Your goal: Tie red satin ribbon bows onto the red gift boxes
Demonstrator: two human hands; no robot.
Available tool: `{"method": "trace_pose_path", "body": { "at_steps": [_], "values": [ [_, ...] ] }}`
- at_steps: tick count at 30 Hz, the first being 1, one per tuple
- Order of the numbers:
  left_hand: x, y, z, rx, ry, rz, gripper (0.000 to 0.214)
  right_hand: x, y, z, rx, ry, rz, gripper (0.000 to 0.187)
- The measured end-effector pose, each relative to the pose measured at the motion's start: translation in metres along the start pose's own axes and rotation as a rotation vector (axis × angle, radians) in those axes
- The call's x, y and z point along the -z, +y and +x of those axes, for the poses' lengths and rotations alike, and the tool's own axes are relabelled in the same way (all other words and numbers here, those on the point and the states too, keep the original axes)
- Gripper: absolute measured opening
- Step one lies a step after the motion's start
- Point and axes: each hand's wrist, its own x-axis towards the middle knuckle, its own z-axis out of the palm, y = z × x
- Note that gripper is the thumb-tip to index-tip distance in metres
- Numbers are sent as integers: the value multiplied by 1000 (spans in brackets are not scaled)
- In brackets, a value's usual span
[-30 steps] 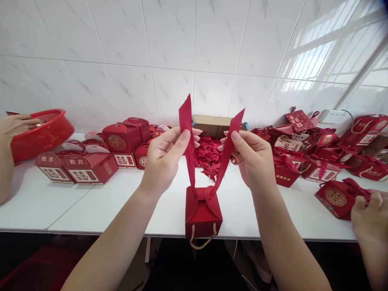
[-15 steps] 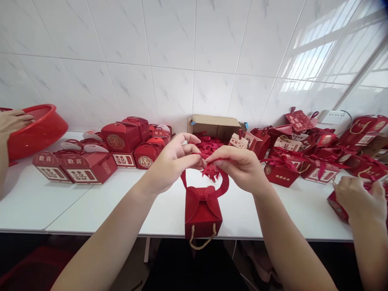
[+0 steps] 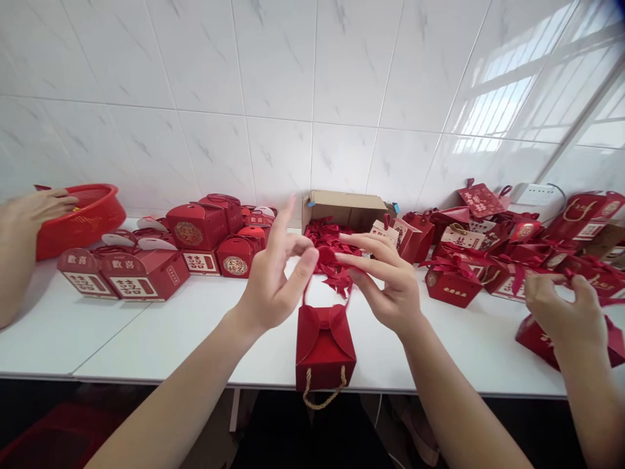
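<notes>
A small red gift box [image 3: 325,355] with a gold rope handle stands at the table's front edge, its curved top flaps folded over. Dark red ribbon [image 3: 328,255] rises from its top and runs up between my hands. My left hand [image 3: 280,277] has its index finger raised, with thumb and middle finger pinched at the ribbon's left side. On the other side my right hand [image 3: 388,280] holds the ribbon near its fingertips, the fingers stretched to the left. Exact finger contact is partly blurred against the red ribbon pile [image 3: 336,280] behind.
Behind lies an open cardboard box [image 3: 349,200]. Red gift boxes [image 3: 146,273] stand at left, and more ribboned boxes [image 3: 454,286] crowd the right. One person's hand reaches into a red basket [image 3: 83,228]; another person's hand [image 3: 566,312] works over a box at right.
My left index finger has lifted and my hands have drawn slightly apart at the ribbon. The ribbon loop above the box is narrower. The basket at left has shifted right.
</notes>
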Motion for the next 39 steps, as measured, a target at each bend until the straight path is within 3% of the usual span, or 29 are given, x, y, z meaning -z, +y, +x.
{"method": "trace_pose_path", "body": {
  "at_steps": [3,6,9,10,12,14,16,19,22,24,27,31,35,39],
  "values": [
    [16,-5,-15,-149,122,311,55,9,-1,-36,-265,224,78,23],
    [57,-23,-45,-5,162,469,64,27,8,-94,-649,392,117,14],
    [106,-54,-81,250,49,696,56,44,21,-154,-1063,401,37,23],
    [119,-64,-92,330,-4,747,50,48,26,-168,-1148,369,0,27],
    [129,-78,-107,477,-144,747,44,53,33,-184,-1174,228,-47,33],
    [120,-82,-112,515,-196,735,39,52,36,-179,-1075,114,-126,38],
    [97,-76,-108,462,-172,697,33,45,33,-159,-932,26,-172,42],
    [57,-63,-94,409,-173,479,26,26,21,-122,-746,-211,-30,40],
    [28,-60,-85,506,-210,267,23,4,6,-101,-680,-416,92,36],
    [18,-65,-85,529,-191,197,22,-8,0,-98,-699,-454,122,37],
    [13,-75,-86,533,-145,134,25,-20,-3,-104,-761,-404,147,38],
    [16,-79,-85,633,-208,82,28,-22,4,-110,-1011,-316,169,43],
    [18,-73,-82,716,-356,46,37,-14,18,-106,-1166,-479,386,44],
    [16,-64,-83,666,-236,75,47,-5,26,-99,-1210,-523,601,50]
  ]
}}
